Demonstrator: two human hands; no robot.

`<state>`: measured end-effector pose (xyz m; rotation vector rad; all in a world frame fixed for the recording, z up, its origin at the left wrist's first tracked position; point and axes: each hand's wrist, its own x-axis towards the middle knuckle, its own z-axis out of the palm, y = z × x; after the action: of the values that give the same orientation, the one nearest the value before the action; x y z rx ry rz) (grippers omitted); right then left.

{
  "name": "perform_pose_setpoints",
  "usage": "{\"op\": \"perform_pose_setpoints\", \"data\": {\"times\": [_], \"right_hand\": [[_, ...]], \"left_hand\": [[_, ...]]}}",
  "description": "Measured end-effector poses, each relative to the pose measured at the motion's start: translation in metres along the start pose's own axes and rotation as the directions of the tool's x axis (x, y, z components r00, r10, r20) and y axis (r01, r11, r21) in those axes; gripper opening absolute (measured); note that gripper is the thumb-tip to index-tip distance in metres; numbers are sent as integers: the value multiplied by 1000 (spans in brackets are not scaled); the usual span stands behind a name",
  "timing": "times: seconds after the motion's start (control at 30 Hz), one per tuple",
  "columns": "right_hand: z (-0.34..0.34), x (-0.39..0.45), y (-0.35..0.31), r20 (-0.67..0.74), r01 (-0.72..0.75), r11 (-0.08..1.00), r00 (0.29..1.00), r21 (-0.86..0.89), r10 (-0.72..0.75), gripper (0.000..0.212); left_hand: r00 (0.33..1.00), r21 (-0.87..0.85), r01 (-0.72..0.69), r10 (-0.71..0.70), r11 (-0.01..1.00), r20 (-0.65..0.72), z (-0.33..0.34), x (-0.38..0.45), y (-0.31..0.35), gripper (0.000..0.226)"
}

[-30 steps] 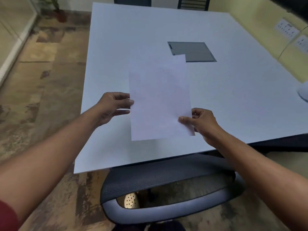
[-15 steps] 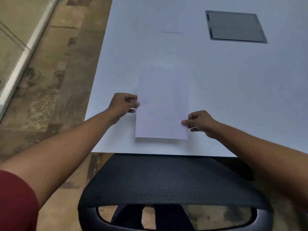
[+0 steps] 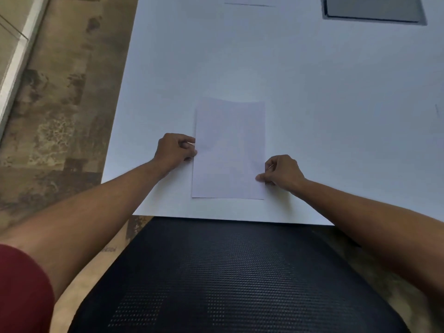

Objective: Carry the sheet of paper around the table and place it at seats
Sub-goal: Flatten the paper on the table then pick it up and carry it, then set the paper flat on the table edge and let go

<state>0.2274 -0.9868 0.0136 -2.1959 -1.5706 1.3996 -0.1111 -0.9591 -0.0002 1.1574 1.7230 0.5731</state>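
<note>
Two hands frame the sheet of paper (image 3: 229, 150), one at each long edge. My left hand (image 3: 175, 150) pinches the left edge about halfway up, thumb and fingers closed on it; my right hand (image 3: 282, 173) pinches the right edge lower down, nearer the corner closest to me, its grip also closed on the paper. The sheet lies on the white tabletop (image 3: 336, 104), its near short edge just inside the tabletop's front edge and roughly parallel to it. Its long axis runs straight away from me, toward the grey panel (image 3: 373, 8) set into the surface far ahead. The far end curls up slightly, so I judge the paper is not fully flat yet. Directly below, between my arms, sits the black mesh back of a chair (image 3: 240, 272), so the sheet is centred on this seat. The paper lies between my two hands, neither one clearly nearer its middle. To my mind the next move is simply to let both grips go outward, each hand sliding off its own edge without dragging the sheet askew.
</note>
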Motion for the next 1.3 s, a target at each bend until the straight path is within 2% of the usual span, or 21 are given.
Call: {"op": "perform_pose_setpoints", "data": {"times": [0.3,0.43,0.53,0.6,0.67,0.73,0.8,0.83,0.9,1.0,1.13,1.3], "right_hand": [[11,4,3,-67,15,998,998,-57,-19,44],[13,5,9,-74,26,997,997,-72,-31,44],[14,5,9,-54,35,998,998,-56,-38,43],[12,2,7,-39,42,999,998,-18,-42,44],[11,-3,9,-51,67,998,996,3,-67,40],[11,-6,18,-92,154,984,983,-86,-161,36],[10,-6,31,-86,310,919,937,-242,-338,30],[8,-6,36,-47,391,867,904,-310,-425,33],[7,-3,46,53,506,761,845,-406,-533,58],[10,1,53,115,543,665,811,-514,-573,83],[11,4,52,127,528,633,815,-567,-566,87],[5,11,43,136,510,637,830,-578,-542,90]], "left_hand": [[999,121,-23,28,992,-37,8,6,-7,51],[993,245,-105,115,964,-27,10,8,-16,55],[980,363,-186,200,913,0,8,4,-26,46],[958,427,-277,284,861,49,4,-2,-33,39],[909,516,-406,393,754,140,0,-8,-43,40],[848,568,-515,477,641,230,-4,-12,-54,48],[786,592,-599,540,540,301,-8,-11,-64,65],[767,599,-622,547,504,335,-9,-9,-68,75],[764,615,-634,503,469,404,-11,-7,-71,95],[774,640,-630,422,439,473,-10,-7,-72,111],[765,655,-638,426,404,483,-7,-2,-69,114],[771,644,-632,431,431,468,-8,7,-62,115]]}}
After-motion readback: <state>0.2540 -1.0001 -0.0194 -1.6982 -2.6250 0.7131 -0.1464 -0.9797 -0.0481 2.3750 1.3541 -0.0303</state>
